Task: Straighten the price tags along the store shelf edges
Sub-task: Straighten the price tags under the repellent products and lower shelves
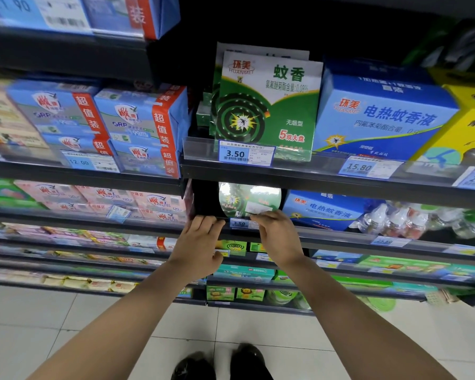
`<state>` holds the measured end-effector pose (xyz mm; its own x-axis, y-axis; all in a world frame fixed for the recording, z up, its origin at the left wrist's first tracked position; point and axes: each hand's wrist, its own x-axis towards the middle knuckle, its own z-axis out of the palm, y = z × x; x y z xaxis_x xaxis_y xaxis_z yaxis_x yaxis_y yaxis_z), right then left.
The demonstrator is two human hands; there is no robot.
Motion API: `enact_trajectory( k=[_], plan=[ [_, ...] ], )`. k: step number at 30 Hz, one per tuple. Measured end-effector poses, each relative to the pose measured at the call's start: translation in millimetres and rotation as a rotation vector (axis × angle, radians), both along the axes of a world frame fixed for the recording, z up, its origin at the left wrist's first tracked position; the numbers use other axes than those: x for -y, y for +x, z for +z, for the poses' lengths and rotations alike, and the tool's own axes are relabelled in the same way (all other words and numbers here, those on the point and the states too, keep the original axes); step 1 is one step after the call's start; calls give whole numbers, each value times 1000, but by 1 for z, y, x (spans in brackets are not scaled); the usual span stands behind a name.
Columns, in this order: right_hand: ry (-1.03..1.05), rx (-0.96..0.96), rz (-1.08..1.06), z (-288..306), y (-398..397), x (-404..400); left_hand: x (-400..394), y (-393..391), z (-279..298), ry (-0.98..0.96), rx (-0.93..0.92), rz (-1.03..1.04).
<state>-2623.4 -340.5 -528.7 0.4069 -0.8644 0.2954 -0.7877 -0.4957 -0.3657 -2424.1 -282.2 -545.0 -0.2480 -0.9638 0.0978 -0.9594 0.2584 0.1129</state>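
1. 3.50 price tag (pixel 240 224) seated in the clear strip on the shelf edge (pixel 340 237), below the round green pack (pixel 248 200).
2. Left hand (pixel 200 244) curled over the edge just left of the tag, grip on anything unclear.
3. Right hand (pixel 279 237) pinching the tag's upper right corner.
4. Likely light, thin, bendable card; easily creased.
5. Best held by corners and slid level along the strip.
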Motion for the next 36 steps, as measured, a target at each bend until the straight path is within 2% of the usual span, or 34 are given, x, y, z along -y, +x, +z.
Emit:
enact_trajectory(
  k=[5,16,20,23,30,36],
  plan=[
    [74,151,-76,3,3,-1,-3,0,3,-19,-40,6],
    [143,259,-71,3,0,7,-3,1,4,8,-35,23],
    [206,229,-37,-6,5,5,-4,-1,5,17,-42,43],
    [112,194,18,-10,7,4,-5,0,5,8,-42,30],
    [-92,-35,135,-18,-10,3,-3,1,1,-54,13,-5],
    [-128,-187,174,-30,-29,-5,-2,0,-2,-89,-9,8]
  ],
)
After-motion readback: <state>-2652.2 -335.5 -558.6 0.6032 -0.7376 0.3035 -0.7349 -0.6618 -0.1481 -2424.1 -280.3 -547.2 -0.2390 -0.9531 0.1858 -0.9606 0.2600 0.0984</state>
